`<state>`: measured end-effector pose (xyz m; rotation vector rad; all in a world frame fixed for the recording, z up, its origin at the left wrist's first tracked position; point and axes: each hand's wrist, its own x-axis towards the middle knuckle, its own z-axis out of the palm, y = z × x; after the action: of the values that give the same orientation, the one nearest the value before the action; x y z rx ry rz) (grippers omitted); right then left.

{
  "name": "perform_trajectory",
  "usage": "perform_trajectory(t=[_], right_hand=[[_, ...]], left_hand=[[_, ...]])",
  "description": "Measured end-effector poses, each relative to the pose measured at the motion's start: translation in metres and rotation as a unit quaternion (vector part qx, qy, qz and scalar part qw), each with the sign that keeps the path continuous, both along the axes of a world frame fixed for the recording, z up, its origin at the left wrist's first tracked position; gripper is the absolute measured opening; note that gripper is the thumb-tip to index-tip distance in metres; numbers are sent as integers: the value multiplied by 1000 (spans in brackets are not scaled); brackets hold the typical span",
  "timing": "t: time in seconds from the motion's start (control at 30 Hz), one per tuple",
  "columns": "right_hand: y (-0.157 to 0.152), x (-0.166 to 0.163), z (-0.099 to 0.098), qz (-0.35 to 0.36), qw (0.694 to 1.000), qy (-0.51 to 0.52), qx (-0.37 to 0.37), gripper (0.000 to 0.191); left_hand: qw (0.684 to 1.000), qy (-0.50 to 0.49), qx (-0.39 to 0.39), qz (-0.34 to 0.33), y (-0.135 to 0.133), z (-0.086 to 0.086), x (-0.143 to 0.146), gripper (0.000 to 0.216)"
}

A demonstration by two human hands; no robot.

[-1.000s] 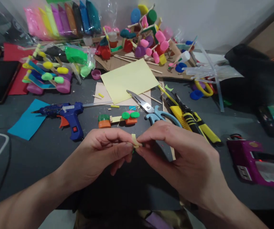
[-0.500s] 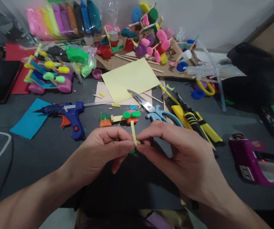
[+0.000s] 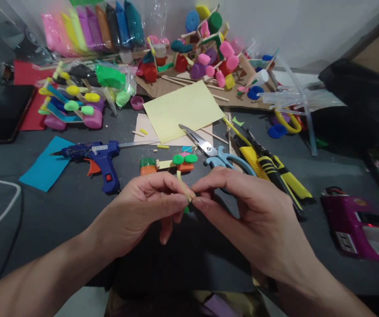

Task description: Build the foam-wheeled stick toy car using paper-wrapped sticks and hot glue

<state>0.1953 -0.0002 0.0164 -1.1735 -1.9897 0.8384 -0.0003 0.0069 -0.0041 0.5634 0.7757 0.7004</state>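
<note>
My left hand [image 3: 139, 211] and my right hand [image 3: 252, 215] meet fingertip to fingertip over the dark table [image 3: 60, 207]. Both pinch a thin pale yellow strip [image 3: 183, 186] that sticks up and leans left from the pinch. A speck of green [image 3: 186, 210] shows just under the fingertips. Right behind the hands lies a small clay piece [image 3: 168, 164] with orange and green ends on a yellow bar.
A blue glue gun [image 3: 93, 155] lies left on blue paper [image 3: 44, 169]. Scissors [image 3: 209, 152] and yellow-black cutters [image 3: 272, 169] lie behind my right hand. A yellow sheet [image 3: 183, 110], clay models, clay packs [image 3: 93, 26] and a purple device [image 3: 361, 224] surround the spot.
The yellow strip, bent short between the fingertips a second ago, now stands longer and leans to the left. Both hands stay pinched together in the same spot.
</note>
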Motion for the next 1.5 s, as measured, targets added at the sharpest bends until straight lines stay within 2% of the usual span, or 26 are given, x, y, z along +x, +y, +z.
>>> perform_trajectory(t=[0.2,0.63,0.87,1.0,1.23,1.3,1.4,1.5], right_hand=[[0,0,-1,3,1000,5,-18,6],[1,-4,1,3,1000,17,-7,8],[1,-4,0,-2,1000,18,-13,9],[1,-4,-1,1,1000,15,-11,9],[2,-1,-4,-2,998,5,68,11],[3,0,-4,26,994,-1,107,13],[6,1,-2,92,982,-63,153,13],[8,3,-2,105,971,-105,186,12]], left_hand=[[1000,-13,3,15,1,0,0,4],[1000,-13,-6,28,1,1,2,5],[999,-2,36,34,-1,-1,1,5],[999,0,34,27,-1,-1,0,5],[1000,2,5,13,1,1,1,10],[1000,-3,-2,10,1,2,1,12],[1000,0,-9,5,1,2,1,17],[1000,10,-6,1,1,2,1,22]])
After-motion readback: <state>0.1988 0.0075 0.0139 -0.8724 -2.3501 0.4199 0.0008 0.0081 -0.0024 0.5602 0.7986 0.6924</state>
